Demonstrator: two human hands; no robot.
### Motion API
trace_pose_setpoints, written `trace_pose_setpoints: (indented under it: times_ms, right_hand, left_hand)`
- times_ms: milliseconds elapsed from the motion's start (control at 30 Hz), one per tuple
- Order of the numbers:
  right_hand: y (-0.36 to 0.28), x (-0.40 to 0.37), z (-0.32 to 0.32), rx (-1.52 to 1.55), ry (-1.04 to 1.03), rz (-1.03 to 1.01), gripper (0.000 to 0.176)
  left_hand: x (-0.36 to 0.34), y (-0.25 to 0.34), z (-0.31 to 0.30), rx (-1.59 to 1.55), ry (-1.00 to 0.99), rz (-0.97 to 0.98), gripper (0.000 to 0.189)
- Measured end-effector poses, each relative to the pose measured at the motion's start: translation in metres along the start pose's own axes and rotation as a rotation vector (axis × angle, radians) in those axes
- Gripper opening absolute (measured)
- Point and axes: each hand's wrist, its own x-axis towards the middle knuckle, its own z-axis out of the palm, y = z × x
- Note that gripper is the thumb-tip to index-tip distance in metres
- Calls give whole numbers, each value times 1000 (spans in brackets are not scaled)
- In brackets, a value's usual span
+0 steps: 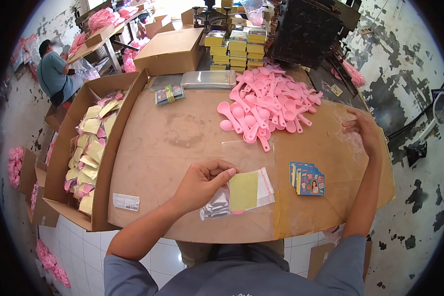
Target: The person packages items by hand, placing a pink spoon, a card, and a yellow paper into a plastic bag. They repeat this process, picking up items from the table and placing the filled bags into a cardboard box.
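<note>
My left hand (204, 182) is closed, pinching the upper edge of a clear plastic bag (265, 187) near the table's front edge. Inside or behind the plastic lies a pale yellow card (243, 191), and a bit of pink shows below it. Off to the right, my right hand (364, 132) is raised with its fingers apart, beside some thin, clear plastic strips (348, 129). A small fanned stack of blue printed cards (308, 180) lies between my hands. Farther back is a heap of pink measuring spoons (269, 101).
At left stands a cardboard box (114, 148) of packed bags. A banded card bundle (170, 94), a stack of clear bags (208, 79), a closed carton (170, 48) and yellow-edged card stacks (238, 49) line the back. A person (56, 74) sits at far left.
</note>
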Motion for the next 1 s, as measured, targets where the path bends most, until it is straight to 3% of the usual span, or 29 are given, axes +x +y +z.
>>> trace_pose_setpoints:
  times_ms: [100,167,267,333,400,567,700,833,900,933,1000]
  right_hand:
    - [-18,-22,29,-1218,197,30,48]
    - [-21,-22,29,-815,172,-198,47]
    - [-67,-35,56,-64,36,-195,44]
    - [-95,-44,77,521,-289,-103,47]
    - [-114,-56,110,832,-548,-199,55]
    - [-178,-96,184,650,-776,-372,56]
    - [-191,-98,203,787,-638,-207,45]
    - [-162,-73,136,578,-496,-214,34]
    - [-104,-62,74,635,-486,-366,33]
    - [-61,-49,48,905,-537,-515,33]
    - [-23,-31,18,889,-380,-524,36]
  left_hand:
    - [-1,1,-1,18,8,7,24]
    - [0,1,0,11,9,22,23]
    - [0,-1,1,27,18,29,23]
    - [-1,0,3,11,18,25,23]
    - [-1,1,4,-20,26,29,24]
    - [-1,-2,6,-3,22,61,24]
    - [-2,-5,6,-4,63,99,24]
    - [0,-2,2,-19,111,116,23]
    - [-1,-3,2,-34,100,113,23]
    - [-1,-3,3,-32,88,115,22]
    - [-3,-3,6,-29,70,120,22]
